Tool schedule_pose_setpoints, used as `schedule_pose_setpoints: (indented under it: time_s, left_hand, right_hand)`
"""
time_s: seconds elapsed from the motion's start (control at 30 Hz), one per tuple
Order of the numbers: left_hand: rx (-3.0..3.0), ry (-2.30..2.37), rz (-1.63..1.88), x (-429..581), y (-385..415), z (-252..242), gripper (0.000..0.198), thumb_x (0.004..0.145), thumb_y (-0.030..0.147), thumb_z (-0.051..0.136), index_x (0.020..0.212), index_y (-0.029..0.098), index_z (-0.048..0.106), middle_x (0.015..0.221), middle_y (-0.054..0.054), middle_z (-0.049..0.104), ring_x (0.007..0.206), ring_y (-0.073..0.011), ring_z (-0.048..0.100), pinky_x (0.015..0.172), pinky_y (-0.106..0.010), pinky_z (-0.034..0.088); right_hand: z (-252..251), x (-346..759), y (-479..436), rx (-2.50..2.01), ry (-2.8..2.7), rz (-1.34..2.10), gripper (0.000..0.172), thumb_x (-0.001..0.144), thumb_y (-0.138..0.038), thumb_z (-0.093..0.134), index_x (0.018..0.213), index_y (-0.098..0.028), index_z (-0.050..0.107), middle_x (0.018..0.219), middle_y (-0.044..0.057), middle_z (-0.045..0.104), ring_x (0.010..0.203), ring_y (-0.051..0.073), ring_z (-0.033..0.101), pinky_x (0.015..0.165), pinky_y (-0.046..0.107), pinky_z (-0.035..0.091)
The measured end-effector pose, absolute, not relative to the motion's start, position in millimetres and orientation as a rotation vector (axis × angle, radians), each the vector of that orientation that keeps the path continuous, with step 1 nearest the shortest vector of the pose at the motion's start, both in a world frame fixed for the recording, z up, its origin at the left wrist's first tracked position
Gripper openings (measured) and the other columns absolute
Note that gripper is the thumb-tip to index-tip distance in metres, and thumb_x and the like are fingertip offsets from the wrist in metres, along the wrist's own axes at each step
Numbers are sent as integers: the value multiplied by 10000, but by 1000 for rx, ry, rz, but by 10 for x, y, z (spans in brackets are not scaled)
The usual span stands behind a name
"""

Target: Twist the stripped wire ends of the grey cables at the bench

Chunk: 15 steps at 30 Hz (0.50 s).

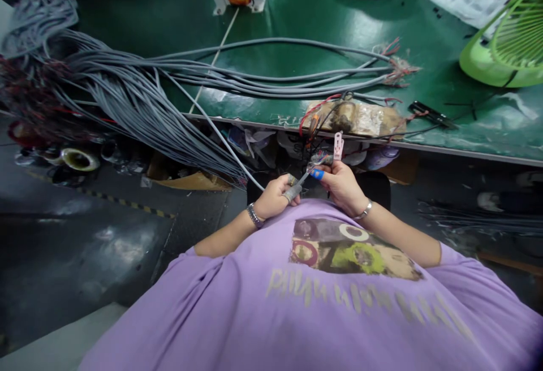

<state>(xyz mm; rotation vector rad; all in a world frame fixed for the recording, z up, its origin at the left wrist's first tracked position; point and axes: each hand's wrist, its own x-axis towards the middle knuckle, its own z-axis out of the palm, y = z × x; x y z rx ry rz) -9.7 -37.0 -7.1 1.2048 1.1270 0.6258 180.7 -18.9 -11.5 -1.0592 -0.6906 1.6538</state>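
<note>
A grey cable bundle (pixel 127 99) fans across the green bench (pixel 322 9) at ten o'clock. The left hand (pixel 274 197) curls closed around one grey cable (pixel 229 146). At its three o'clock, the right hand (pixel 343 187) pinches the frayed end (pixel 317 160), seemingly between blue-capped fingertips (pixel 317 174).

We see a dark green desk (pixel 322 9) carrying grey cables (pixel 127 99) with reddish ends. Our shirt (pixel 254 314) is lilac with a green, maroon and grey print. Blue caps a fingertip of our right hand (pixel 341 187); grey tape bands our left hand (pixel 274 195). The fan guard (pixel 479 63) is lime green.
</note>
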Motion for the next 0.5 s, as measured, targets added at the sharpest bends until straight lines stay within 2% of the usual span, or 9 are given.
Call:
schedule_pose_setpoints:
  time_s: [0.13, 0.23, 0.37, 0.5]
  left_hand:
    - [1092, 1101, 634, -29, -275, -37, 415, 742, 451, 785, 911, 161, 541, 753, -34, 727, 591, -111, 675, 509, -183, 509]
    - [1041, 1098, 632, 65, -199, -13, 426, 726, 444, 797, 905, 168, 525, 684, -1, 691, 525, -98, 640, 463, -174, 481]
    - [1033, 1130, 709, 183, -173, -45, 401, 732, 413, 788, 877, 183, 494, 614, 47, 629, 449, -67, 568, 397, -149, 404]
    - [1003, 1144, 823, 214, -211, -100, 414, 744, 445, 768, 887, 193, 473, 620, 63, 615, 448, -62, 554, 394, -148, 393]
  right_hand:
    - [-150, 1824, -189, -1085, -687, 1697, 496, 510, -227, 911, 905, -183, 616, 712, -40, 624, 460, 16, 360, 393, 160, 211]
    - [-145, 1815, -194, -1086, -692, 1729, 470, 520, -226, 897, 884, -186, 603, 701, -43, 609, 456, 18, 343, 385, 164, 190]
    - [-102, 1821, -196, -1044, -603, 1764, 416, 555, -198, 859, 850, -197, 565, 614, -81, 492, 449, 19, 286, 384, 160, 155]
    - [-80, 1873, -181, -834, -459, 1941, 357, 589, -140, 789, 822, -196, 524, 604, -98, 398, 455, 12, 194, 390, 142, 110]
